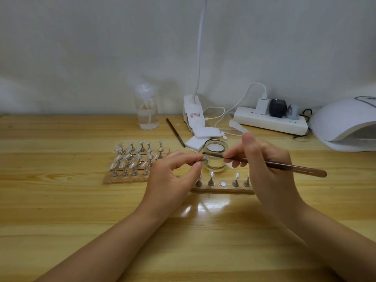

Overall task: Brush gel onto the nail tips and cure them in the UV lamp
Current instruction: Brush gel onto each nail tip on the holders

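My left hand (175,176) pinches a small nail tip (204,159) between thumb and fingers, just in front of a glass jar (215,157). In my right hand (266,165) is a brown gel brush (284,166), whose dark tip reaches left to the nail tip. Below the hands lies a wooden strip (222,189) with several metal stands holding nail tips and one bare magnet spot. Further left, a wooden board (126,178) carries several more stands with tips. The white UV lamp (345,125) sits at the right edge.
A clear pump bottle (147,107) stands at the back. A second brush (175,132), white pads (200,137), a clip lamp base (193,112) and a power strip (270,121) with plugs and cables lie behind the jar.
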A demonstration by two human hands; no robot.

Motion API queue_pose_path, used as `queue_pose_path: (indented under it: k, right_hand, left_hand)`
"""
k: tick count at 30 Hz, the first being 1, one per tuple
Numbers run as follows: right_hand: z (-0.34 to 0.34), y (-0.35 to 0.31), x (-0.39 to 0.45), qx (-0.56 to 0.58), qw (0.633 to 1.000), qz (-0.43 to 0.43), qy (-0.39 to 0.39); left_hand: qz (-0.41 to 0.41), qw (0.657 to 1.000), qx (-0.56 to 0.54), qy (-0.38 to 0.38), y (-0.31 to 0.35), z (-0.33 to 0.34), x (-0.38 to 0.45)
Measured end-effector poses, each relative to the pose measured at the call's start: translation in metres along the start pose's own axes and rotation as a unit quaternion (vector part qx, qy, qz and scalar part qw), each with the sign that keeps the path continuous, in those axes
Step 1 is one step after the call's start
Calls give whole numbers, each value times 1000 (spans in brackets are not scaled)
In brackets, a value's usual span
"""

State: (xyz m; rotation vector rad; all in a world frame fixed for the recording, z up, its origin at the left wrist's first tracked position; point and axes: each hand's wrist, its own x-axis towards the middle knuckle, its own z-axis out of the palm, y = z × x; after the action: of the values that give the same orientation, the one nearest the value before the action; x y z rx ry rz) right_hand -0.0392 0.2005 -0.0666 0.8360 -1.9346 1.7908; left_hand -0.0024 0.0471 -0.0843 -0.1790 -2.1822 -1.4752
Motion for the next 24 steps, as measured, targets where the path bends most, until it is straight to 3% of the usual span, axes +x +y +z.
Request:
queue_pose_path:
  k: [5,13,24]
  right_hand:
    - [-3,-1,-1,47,998,26,30]
    - [1,0,0,21,999,31,11]
    - [1,0,0,31,998,40,46]
  left_hand:
    - [-5,1000,2,-3,0,0,0]
    - [-3,1000,10,-2,-1,0,0]
    - [8,1000,21,-13,-1,0,0]
